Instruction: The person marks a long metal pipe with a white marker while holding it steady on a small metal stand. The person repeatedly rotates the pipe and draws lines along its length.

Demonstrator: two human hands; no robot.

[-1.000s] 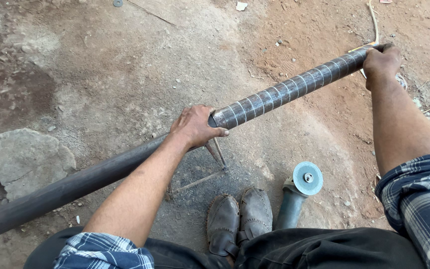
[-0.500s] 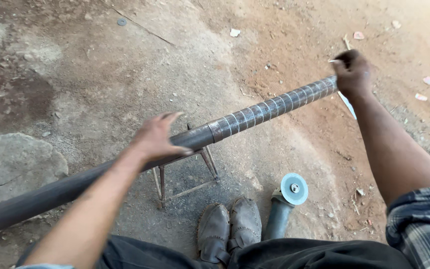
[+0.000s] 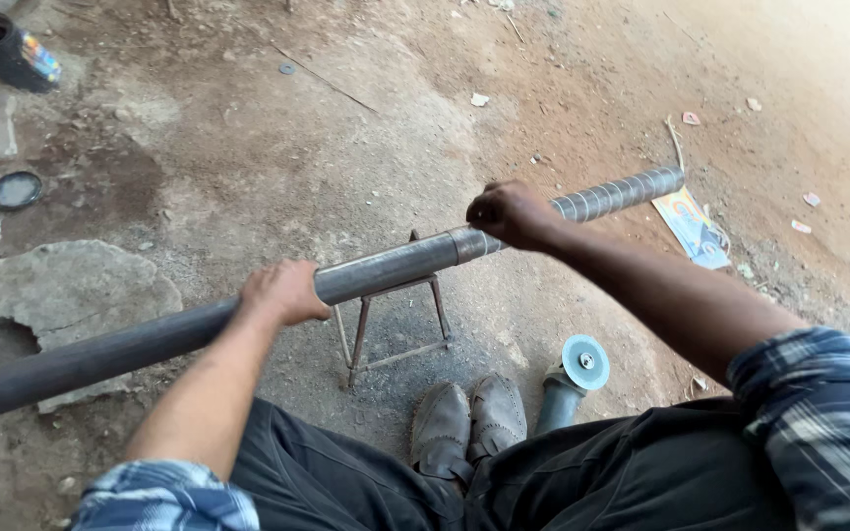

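Steel pipe (image 3: 386,270) is laid across the small metal stand (image 3: 395,320) and clamped by the left hand (image 3: 285,292) and right hand (image 3: 509,213), while the angle grinder (image 3: 568,379) lies untouched on the ground.

Both hands, left (image 3: 282,292) and right (image 3: 509,212), are curled closed, arms extended forward.

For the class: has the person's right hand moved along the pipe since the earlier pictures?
Yes. The right hand has slid down the pipe from its far banded end toward the small metal stand, near the left hand.
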